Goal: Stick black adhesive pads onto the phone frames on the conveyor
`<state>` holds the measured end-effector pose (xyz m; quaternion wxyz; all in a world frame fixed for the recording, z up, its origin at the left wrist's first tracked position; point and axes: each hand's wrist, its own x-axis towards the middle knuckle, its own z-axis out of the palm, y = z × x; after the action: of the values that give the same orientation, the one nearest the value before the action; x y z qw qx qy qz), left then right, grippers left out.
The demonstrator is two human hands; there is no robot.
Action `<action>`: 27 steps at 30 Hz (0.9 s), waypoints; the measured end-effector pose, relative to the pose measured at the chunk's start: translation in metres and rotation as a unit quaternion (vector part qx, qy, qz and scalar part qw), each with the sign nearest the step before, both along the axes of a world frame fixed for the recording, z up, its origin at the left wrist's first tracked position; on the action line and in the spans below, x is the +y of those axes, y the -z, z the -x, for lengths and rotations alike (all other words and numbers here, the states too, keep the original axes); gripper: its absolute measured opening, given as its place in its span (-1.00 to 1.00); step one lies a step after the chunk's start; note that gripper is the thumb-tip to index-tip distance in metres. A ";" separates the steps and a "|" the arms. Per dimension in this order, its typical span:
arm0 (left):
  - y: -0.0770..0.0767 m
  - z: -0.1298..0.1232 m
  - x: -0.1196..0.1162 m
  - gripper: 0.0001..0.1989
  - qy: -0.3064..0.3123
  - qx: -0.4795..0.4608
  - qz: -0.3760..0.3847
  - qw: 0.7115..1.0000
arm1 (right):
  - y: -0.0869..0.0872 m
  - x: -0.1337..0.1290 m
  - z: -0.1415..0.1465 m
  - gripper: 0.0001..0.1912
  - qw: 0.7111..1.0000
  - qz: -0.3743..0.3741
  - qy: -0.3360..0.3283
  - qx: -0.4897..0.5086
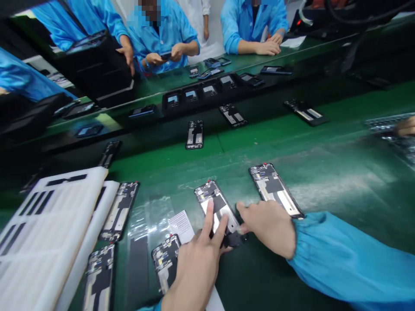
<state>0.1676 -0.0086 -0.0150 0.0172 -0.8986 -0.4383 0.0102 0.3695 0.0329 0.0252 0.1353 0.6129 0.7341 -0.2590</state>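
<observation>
An opened phone body (220, 209) lies on the green bench in front of me, its inner parts facing up. My left hand (201, 255) rests on it with index and middle fingers spread over its pale middle area. My right hand (267, 224) is at the phone's lower right edge, thumb and index finger apart, the other fingers curled out of view; I cannot make out anything between them. Another phone body (275, 190) lies just beyond the right hand. A third phone body (167, 259) is partly hidden by my left hand, beside a white printed sheet (182, 225).
White foam trays (48, 224) are stacked at the left, with phone bodies (119, 209) beside them. More phones lie on the green strip ahead, near a black tray (201, 93). Several people in blue work across the bench; a person's hand (405, 126) shows at the right edge.
</observation>
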 end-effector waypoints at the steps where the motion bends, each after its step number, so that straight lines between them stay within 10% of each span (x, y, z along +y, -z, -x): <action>1: -0.002 0.002 0.000 -0.31 -0.007 0.001 -0.002 1.000 | -0.001 0.002 -0.004 -0.67 1.000 0.001 -0.002 0.001; 3: -0.006 0.009 0.002 -0.40 -0.022 -0.054 -0.003 0.998 | -0.008 0.012 -0.014 -0.77 1.000 0.000 0.002 0.004; 6: -0.008 0.017 0.011 -0.54 -0.059 -0.124 -0.050 0.989 | -0.025 0.037 -0.022 -0.40 0.968 -0.068 0.125 0.205; 10: -0.001 0.018 0.031 -0.52 -0.097 -0.106 -0.078 0.987 | -0.028 0.071 0.001 -0.30 0.767 -0.209 0.300 0.527; 12: 0.007 0.018 0.039 -0.48 -0.106 -0.105 -0.078 0.986 | -0.012 0.083 0.018 -0.33 0.736 -0.166 0.329 0.568; 18: 0.023 0.019 0.041 -0.44 -0.113 -0.105 -0.062 0.986 | 0.044 0.091 0.032 -0.44 0.750 -0.046 0.323 0.575; 27: 0.019 0.020 0.043 -0.44 -0.122 -0.053 -0.017 0.991 | 0.052 0.085 0.022 -0.47 0.850 -0.097 0.214 0.472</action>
<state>0.1476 0.0339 -0.0336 0.0081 -0.8373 -0.5451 -0.0428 0.3476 0.1183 -0.0268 -0.3464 0.5687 0.5820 -0.4668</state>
